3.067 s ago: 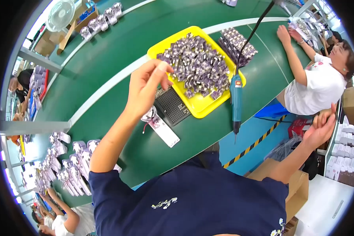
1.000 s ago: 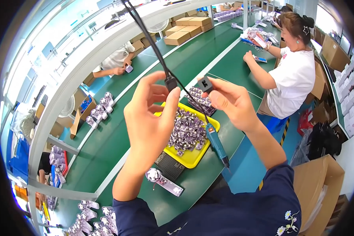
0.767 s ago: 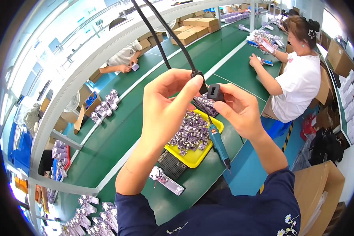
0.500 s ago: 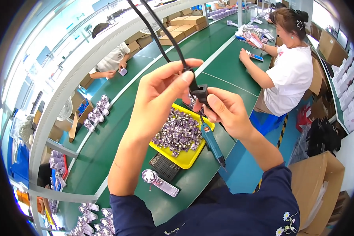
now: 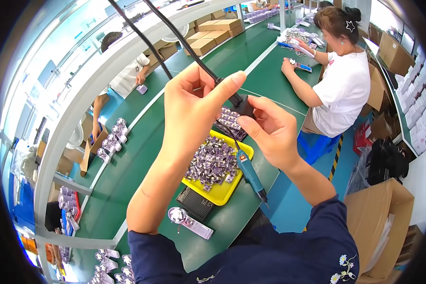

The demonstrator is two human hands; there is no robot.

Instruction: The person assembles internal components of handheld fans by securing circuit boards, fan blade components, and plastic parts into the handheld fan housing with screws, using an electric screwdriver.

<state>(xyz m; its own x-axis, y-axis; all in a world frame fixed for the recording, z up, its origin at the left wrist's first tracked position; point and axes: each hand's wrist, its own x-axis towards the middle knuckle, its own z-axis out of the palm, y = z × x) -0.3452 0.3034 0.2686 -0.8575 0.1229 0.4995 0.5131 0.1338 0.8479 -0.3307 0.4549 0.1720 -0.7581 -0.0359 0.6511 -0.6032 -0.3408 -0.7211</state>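
- Left hand: thumb and fingers grasping a black plug at the end of a black cord. Cord drops in from above, so meeting it up high probably keeps it slack.
- Right hand: thumb and fingertips pinching a black block by its side, likely to keep the end facing the plug uncovered.
- Plug and block meet in the air between the 2 hands, in front of the chest (how far in, cannot tell; fingers cover part). Raised there, the join is probably easier to see.
- Yellow tray below, full of small purple pieces; likely near the bench edge for easy reach, its rim stopping spills.
- Screwdriver beside the tray, handle up, tip pointing past the bench edge, perhaps for a quick grab (hanging or resting, cannot tell).
- Black holed plate just beside the tray, 1 lilac gadget lying flat nearest the body, probably within easy reach.
- Purple stack beyond the tray, partly behind the hands, apparently kept apart from the loose pieces.
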